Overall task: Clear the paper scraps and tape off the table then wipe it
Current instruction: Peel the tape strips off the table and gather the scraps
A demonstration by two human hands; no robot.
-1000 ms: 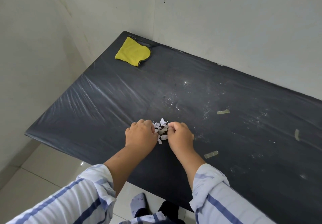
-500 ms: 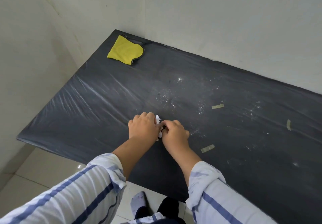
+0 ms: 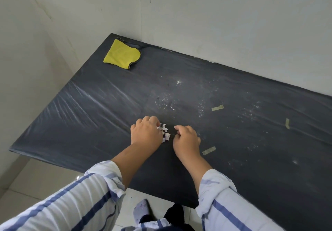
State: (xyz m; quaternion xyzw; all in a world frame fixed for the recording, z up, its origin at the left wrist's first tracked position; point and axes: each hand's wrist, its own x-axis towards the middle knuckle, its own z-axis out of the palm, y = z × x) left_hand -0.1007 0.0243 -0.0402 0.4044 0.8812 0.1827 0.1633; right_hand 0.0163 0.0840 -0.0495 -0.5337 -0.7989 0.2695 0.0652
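A small pile of white paper scraps [image 3: 164,132] lies on the black table [image 3: 100,105] between my hands. My left hand [image 3: 145,134] is curled, its fingertips closed on the left side of the pile. My right hand [image 3: 186,139] rests a little to the right of the scraps with bent fingers; thumb and forefinger are apart and hold nothing. Three strips of yellowish tape are stuck to the tabletop: one [image 3: 208,150] just right of my right hand, one [image 3: 217,108] farther back, one [image 3: 287,123] to the far right.
A yellow cloth [image 3: 122,54] lies in the table's far left corner by the walls. White dust specks [image 3: 166,103] are scattered behind the scraps. The table's near edge [image 3: 75,166] runs above a tiled floor and my socked feet [image 3: 142,211].
My hands were pressed together over the scraps; the right hand has since drawn away to the right, uncovering the pile. The left hand stays against it.
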